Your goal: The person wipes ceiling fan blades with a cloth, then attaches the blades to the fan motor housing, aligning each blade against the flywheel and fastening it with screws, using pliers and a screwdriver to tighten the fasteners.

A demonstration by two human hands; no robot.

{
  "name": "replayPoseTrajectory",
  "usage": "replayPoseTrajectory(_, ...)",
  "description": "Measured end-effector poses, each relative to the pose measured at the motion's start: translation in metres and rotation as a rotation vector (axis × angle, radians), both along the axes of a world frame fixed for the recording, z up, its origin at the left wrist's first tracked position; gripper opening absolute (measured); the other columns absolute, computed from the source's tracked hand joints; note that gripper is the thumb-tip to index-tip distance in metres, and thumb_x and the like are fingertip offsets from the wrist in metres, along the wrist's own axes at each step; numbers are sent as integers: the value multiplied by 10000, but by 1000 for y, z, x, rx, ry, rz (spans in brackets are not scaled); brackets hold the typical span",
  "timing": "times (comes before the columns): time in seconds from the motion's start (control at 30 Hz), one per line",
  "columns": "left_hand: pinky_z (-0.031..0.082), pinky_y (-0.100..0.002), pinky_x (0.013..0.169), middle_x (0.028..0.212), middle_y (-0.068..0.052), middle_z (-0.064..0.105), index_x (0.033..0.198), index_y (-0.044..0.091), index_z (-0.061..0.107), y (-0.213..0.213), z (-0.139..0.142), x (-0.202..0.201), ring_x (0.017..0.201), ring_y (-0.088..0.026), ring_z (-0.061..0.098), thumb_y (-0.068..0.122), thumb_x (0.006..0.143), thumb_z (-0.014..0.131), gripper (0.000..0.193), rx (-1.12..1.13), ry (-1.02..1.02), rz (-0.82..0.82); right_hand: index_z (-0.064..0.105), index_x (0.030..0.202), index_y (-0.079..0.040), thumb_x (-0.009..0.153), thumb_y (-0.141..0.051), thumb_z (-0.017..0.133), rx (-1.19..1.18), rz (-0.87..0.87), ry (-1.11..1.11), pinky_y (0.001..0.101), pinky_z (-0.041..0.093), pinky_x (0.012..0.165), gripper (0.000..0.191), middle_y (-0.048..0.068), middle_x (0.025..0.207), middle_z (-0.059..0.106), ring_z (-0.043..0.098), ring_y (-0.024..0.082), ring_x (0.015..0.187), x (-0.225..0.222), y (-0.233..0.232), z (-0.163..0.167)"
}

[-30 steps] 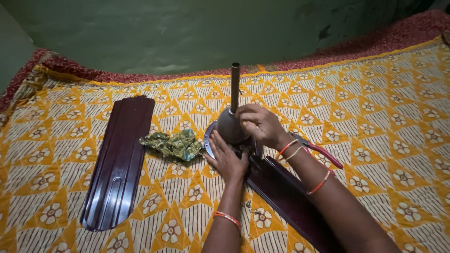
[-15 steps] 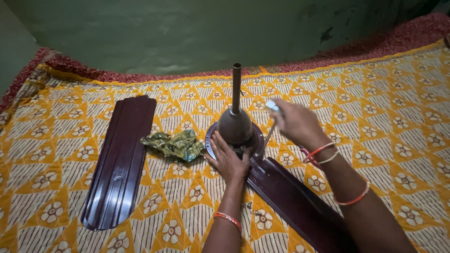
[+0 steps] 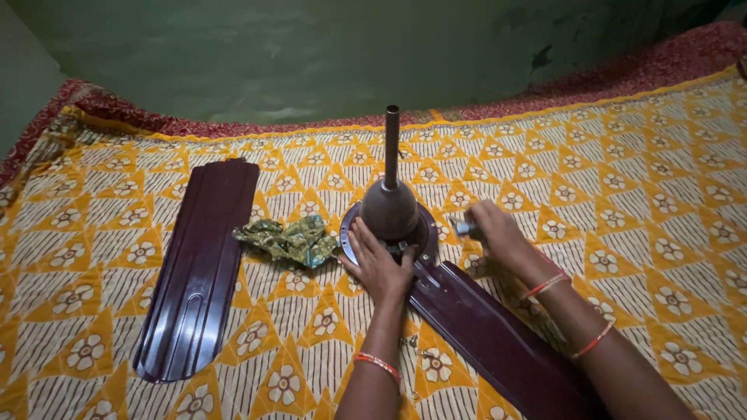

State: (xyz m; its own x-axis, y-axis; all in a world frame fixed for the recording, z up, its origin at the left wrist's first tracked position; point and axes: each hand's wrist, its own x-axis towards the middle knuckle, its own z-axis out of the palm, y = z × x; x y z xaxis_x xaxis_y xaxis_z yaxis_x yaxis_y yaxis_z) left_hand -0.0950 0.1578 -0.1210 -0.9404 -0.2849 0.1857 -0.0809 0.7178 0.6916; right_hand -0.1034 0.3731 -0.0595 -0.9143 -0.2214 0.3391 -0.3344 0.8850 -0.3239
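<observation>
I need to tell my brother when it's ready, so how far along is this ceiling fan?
One blade lies against the motor hub. The left hand presses on that joint; the right hand holds a small metal tool beside the hub, so fastening seems underway. A second blade lies loose on the bedspread, unattached.

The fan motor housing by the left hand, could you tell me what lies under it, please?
The yellow patterned bedsheet surrounds the motor housing; directly beneath is hidden by it and the left hand.

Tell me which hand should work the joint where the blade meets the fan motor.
Probably the right hand: it holds a small metal tool beside the fan motor, free to move. The left hand lies flat on the hub, steadying it above the attached blade.
</observation>
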Motion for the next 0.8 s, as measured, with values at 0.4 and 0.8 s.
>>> replayPoseTrajectory(0.4, -157, -562, 1227, 1717, -86, -112, 1564, 89, -221, -8, 16, -2, 1574, -196, -146, 480, 862, 751, 1261, 42, -194, -81, 650, 1182, -127, 1006, -151, 592, 149, 9, -406, 389, 538, 902, 188, 53, 1193, 647, 665, 213, 1073, 17, 33, -39)
replayPoseTrajectory(0.8, -186, -557, 1217, 1713, -62, -188, 1551, 101, -293, -13, 5, -8, 1561, -184, -204, 325, 932, 675, 1170, 45, -214, -140, 432, 1423, -34, 730, -728, 748, 279, 33, -441, 442, 413, 1142, 1030, 193, 1369, 539, 492, 326, 1344, 71, -57, -17)
